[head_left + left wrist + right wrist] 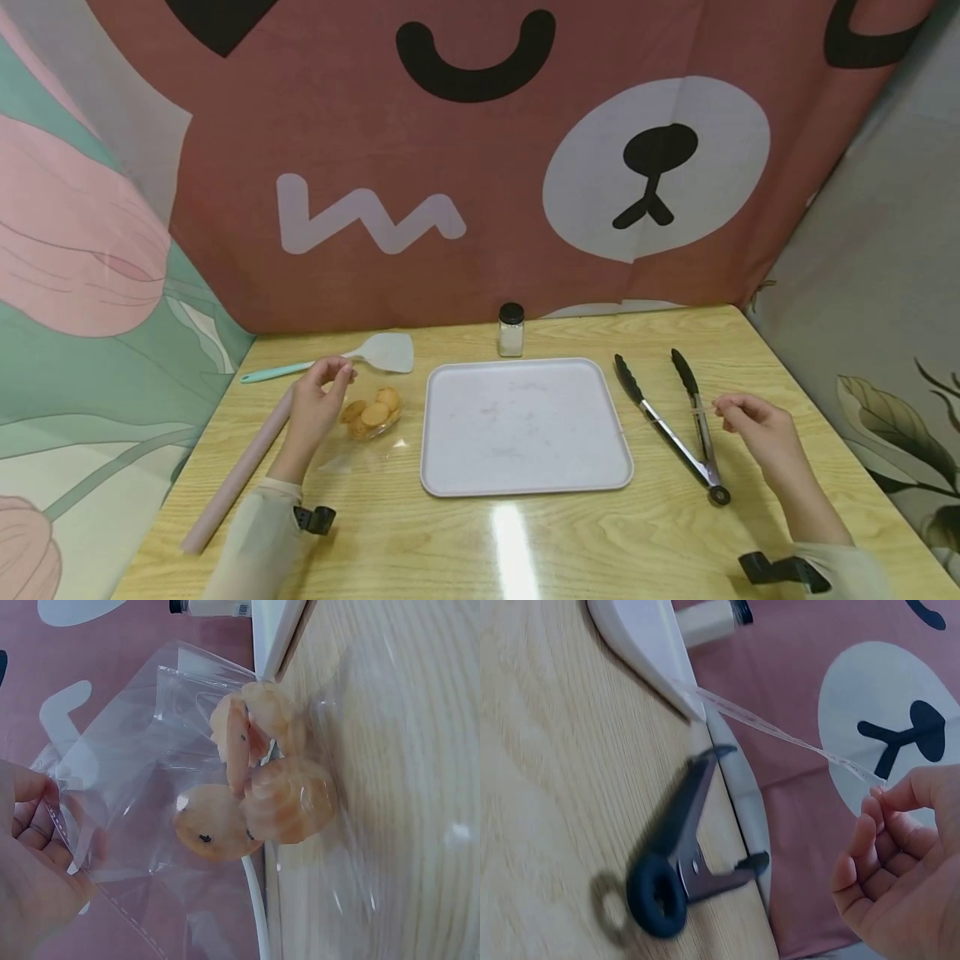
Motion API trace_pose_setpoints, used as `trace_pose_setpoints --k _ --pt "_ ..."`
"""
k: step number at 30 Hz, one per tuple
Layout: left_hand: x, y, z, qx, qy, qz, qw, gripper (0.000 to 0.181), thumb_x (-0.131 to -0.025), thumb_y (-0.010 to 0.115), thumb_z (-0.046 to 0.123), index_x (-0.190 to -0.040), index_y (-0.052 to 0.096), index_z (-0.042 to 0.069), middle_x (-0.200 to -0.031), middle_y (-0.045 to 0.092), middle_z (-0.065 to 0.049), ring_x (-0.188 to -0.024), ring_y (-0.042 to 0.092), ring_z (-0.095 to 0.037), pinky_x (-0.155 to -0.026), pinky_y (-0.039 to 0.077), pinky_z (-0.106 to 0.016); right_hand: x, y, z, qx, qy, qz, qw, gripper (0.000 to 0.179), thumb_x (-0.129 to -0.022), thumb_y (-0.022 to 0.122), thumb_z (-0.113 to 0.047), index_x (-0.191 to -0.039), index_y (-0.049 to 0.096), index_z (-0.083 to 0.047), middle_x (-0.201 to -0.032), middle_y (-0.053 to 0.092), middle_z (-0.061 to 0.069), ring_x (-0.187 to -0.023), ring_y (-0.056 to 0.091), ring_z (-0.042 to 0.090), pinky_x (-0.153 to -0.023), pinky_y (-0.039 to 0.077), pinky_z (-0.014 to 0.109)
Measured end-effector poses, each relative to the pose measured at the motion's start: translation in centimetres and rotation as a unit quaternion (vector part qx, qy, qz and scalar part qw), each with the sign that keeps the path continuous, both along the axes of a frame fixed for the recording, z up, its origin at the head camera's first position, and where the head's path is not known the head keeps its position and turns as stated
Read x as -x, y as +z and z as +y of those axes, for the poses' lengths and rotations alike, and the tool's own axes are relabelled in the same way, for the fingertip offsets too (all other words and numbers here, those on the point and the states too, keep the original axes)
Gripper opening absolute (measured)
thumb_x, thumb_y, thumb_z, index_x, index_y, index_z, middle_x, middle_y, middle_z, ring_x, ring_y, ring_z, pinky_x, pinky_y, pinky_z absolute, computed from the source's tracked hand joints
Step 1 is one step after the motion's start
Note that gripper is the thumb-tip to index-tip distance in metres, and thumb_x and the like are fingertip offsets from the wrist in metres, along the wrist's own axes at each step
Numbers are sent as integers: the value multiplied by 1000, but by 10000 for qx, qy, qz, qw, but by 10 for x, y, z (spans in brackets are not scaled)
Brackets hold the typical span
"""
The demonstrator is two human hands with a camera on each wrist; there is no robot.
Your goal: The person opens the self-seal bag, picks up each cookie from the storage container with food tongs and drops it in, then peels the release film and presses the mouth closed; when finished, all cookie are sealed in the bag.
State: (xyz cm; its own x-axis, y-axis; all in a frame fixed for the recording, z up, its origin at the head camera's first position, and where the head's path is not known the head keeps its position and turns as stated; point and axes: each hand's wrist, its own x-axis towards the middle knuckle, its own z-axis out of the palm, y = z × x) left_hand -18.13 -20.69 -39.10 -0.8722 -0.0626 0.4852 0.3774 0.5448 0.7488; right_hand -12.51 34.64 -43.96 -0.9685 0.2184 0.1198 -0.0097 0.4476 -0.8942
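My left hand (313,410) pinches the edge of a clear plastic bag (142,802) between thumb and fingers. Several round, tan-orange cookie-like discs (375,415), some with dark specks, lie in the bag's lower part, close to the tabletop. On the right, a thin clear plastic strip (769,729) dangles from my right hand (763,432), its end pinched between thumb and forefinger. That hand is raised beside the metal tongs (678,446), which lie spread on the table with black tips. Whether the bag's mouth is open cannot be made out.
A pale rectangular tray (525,429) lies mid-table, with a black-capped jar (512,333) of white contents behind it. A white spatula (387,352) with a turquoise handle rests at the back left. Along the left edge lies a pinkish rod (240,483). Printed cloth (480,283) hangs behind the table.
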Motion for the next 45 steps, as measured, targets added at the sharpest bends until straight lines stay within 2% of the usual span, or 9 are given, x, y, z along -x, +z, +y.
trace_pose_setpoints --k 5,12,19,25,29,33,36,41,45 --pt "-2 2 1 -62 38 128 9999 9 -92 57 -4 -94 61 -12 -83 66 -22 -78 58 -6 -72 43 -9 -6 3 7 -155 -245 15 9996 17 -97 53 -21 -92 68 -14 -83 60 -26 -72 56 -2 -63 47 10" --pt "-4 5 2 -151 -67 106 9998 11 -92 56 -3 -96 60 -13 -84 65 -23 -79 58 -8 -77 43 -9 -10 -13 -6 -950 -143 518 9940 22 -95 58 -14 -94 65 7 -79 61 -21 -67 52 -6 -54 45 12" --pt "-6 7 3 -236 -100 241 9994 10 -91 57 -5 -94 60 -13 -83 65 -23 -78 60 -15 -77 44 -9 -13 -34 -35 -2057 724 1037 9704 4 -86 65 -1 -85 69 -2 -73 62 0 -61 48 -3 -49 43 19" --pt "-7 7 3 -323 -130 373 9987 9 -91 57 -6 -93 60 -15 -81 65 -24 -76 60 -10 -77 45 -9 -17 -37 -47 -2697 1536 541 9491 5 -87 66 -5 -84 69 -7 -80 63 -3 -69 51 -1 -57 48 24" --pt "-7 8 2 -403 -159 444 9981 8 -90 57 -8 -92 60 -15 -81 65 -25 -76 58 -4 -77 45 -9 -20 -34 -49 -3181 1732 241 9318 7 -84 66 -2 -86 71 -7 -85 67 2 -72 56 6 -61 50 28" --pt "-7 9 2 -452 -264 519 9973 8 -90 57 -8 -92 59 -15 -81 64 -26 -76 58 -3 -78 45 -10 -24 -28 -51 -3505 1623 27 9224 11 -82 65 -1 -91 72 -1 -88 69 8 -60 50 7 -52 44 25" --pt "-7 10 1 -458 -308 515 9971 8 -90 56 -8 -92 59 -15 -81 64 -26 -77 59 -3 -78 45 -9 -26 -21 -51 -3640 1437 -249 9199 11 -83 66 -5 -91 72 -2 -79 67 4 -54 42 7 -48 38 25" --pt "-9 13 1 -467 -351 532 9969 8 -91 55 -9 -93 59 -15 -82 63 -27 -78 59 -3 -78 44 -9 -28 -12 -49 -3855 1292 -666 9112 16 -85 67 -18 -71 62 -14 -59 50 -6 -52 41 12 -45 34 28" --pt "-11 15 1 -561 -388 629 9957 8 -90 55 -10 -93 58 -17 -80 62 -29 -77 59 -5 -78 45 -10 -29 -5 -50 -4000 1237 -499 9068 25 -86 68 -23 -66 55 -18 -54 45 -9 -48 39 10 -42 32 26"
